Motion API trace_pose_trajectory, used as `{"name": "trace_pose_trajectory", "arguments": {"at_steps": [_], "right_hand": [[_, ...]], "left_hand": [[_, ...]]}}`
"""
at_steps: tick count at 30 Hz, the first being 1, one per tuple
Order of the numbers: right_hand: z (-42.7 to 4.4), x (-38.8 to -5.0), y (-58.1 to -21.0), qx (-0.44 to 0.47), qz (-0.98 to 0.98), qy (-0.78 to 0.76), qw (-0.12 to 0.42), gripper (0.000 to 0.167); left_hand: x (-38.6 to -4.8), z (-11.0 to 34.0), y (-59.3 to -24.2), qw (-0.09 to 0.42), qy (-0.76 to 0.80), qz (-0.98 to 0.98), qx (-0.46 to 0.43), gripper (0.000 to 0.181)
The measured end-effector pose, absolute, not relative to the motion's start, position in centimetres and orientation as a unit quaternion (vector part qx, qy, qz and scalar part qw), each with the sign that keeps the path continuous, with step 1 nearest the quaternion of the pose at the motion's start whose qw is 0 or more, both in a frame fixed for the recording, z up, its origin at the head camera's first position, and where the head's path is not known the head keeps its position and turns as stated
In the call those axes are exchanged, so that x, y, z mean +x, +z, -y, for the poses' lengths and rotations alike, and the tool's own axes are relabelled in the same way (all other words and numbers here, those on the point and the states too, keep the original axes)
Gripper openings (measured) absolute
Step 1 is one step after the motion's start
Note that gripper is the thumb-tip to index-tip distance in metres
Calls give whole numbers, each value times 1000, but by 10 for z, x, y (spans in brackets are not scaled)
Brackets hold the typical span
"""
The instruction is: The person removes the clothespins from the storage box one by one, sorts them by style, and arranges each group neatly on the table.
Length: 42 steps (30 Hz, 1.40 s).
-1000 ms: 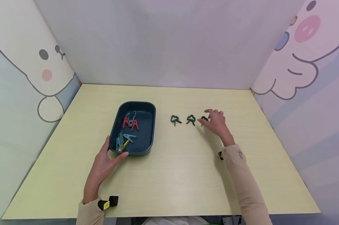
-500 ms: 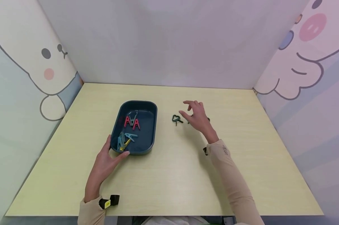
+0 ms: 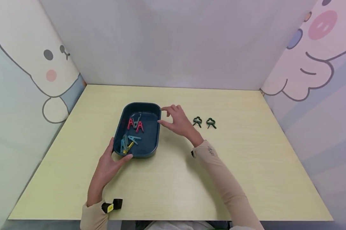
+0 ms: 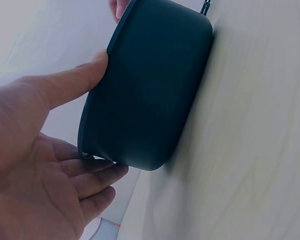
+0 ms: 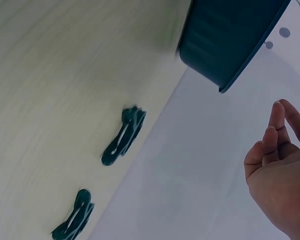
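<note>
A dark blue tray (image 3: 150, 150) stands left of centre in the head view. My left hand (image 3: 108, 169) holds its near-left corner; in the left wrist view the thumb (image 4: 80, 77) lies on the rim and the fingers (image 4: 92, 185) touch around the corner. Inside lie clothes pegs: red pegs (image 3: 139, 126), light blue ones (image 3: 134, 138) and a yellow peg (image 3: 129, 147). My right hand (image 3: 177, 123) is at the tray's right rim, thumb and forefinger apart, with nothing visible between them. Whether it touches the rim cannot be told.
Two dark green clips (image 3: 197, 121) lie on the wooden table (image 3: 167, 188) right of my right hand. Another green clip (image 4: 206, 7) shows beside the tray in the left wrist view. A pale wall (image 3: 173, 44) rises behind the table.
My right hand has moved left from the rightmost green clip, past the others, to the tray's right side. The left hand and the tray have stayed in place.
</note>
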State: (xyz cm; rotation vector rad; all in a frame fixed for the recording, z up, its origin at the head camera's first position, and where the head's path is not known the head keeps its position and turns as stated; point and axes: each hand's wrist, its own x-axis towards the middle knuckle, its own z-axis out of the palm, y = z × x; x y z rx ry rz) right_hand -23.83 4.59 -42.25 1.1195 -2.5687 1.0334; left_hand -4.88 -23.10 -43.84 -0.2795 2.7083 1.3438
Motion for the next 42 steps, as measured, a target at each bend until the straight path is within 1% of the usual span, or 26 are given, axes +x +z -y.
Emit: {"name": "trace_pose_trajectory", "arguments": {"at_steps": [2,8,13,17,22,30,36,42], "right_hand": [[-36,-235,-420,382,860,334,63,54],[-12,-230,-420,419,854,306,37,54],[4,-228,-423,450,849,277,25,54],[15,-226,-421,465,847,259,2,54],[26,-225,-418,472,847,242,-42,57],[41,-227,-420,479,857,165,-92,62],[49,-225,-419,474,859,138,-135,62],[56,-224,-419,467,865,99,-155,63]], "left_hand": [[-49,231,-438,53,442,-891,-93,114],[-49,230,-438,61,443,-889,-99,115],[-48,230,-438,57,442,-890,-96,114],[-48,230,-439,53,444,-890,-93,113],[-48,230,-440,53,447,-888,-93,113],[-48,230,-439,54,447,-888,-93,113],[-47,230,-439,55,448,-888,-92,113],[-47,230,-439,52,449,-887,-93,112]]}}
